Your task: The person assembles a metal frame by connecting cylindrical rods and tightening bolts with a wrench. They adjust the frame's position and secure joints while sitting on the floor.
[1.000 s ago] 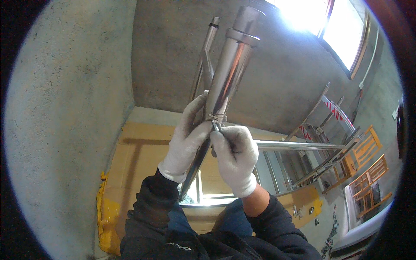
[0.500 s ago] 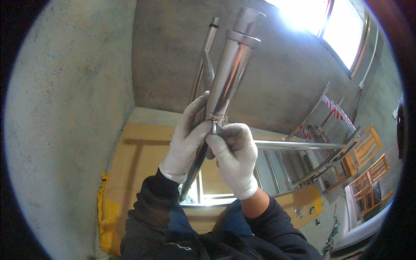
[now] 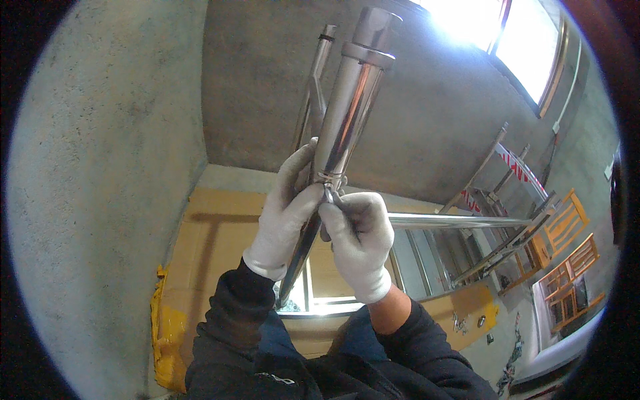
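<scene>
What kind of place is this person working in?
Probably an unfinished room serving as a makeshift workshop: the grey wall looks bare, cardboard covers part of the floor, and a shiny metal post is being worked on.

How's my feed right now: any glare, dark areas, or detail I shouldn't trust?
Head view: the window is washed out white at upper right; head view: bright streaks run along the thick metal tube; head view: corners are black around the fisheye circle; head view: the small metal piece between left hand and right hand is too small to make out.
</scene>
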`<state>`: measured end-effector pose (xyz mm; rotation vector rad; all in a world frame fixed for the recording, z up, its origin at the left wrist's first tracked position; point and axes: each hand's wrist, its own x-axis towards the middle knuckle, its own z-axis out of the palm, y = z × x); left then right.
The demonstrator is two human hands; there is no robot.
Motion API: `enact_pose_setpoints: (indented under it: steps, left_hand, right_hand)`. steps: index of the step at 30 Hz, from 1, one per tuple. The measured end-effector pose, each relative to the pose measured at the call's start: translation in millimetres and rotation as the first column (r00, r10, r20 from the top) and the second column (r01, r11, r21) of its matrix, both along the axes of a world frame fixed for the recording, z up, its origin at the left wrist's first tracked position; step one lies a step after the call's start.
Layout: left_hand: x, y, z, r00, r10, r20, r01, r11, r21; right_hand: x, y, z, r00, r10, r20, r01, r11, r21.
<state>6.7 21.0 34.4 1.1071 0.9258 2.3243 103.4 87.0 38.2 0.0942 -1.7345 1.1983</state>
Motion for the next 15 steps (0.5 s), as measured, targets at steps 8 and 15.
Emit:
enact_pose_setpoints:
  steps: [8, 15]
  left_hand:
    - [0.2, 2.2, -2.2, 1.000, 0.003, -0.008, -0.002, 0.999, 0.042]
    - [2.3, 0.9, -0.2, 1.000, 0.011, 0.017, -0.012, 1.000, 0.023]
  right_hand:
    - [4.5, 3.7, 6.6, 0.996, -0.043, 0.072, 0.040, 0.998, 0.045]
    - [5.0, 4.7, 11.7, 0.995, -0.051, 0.091, 0.048, 0.998, 0.035]
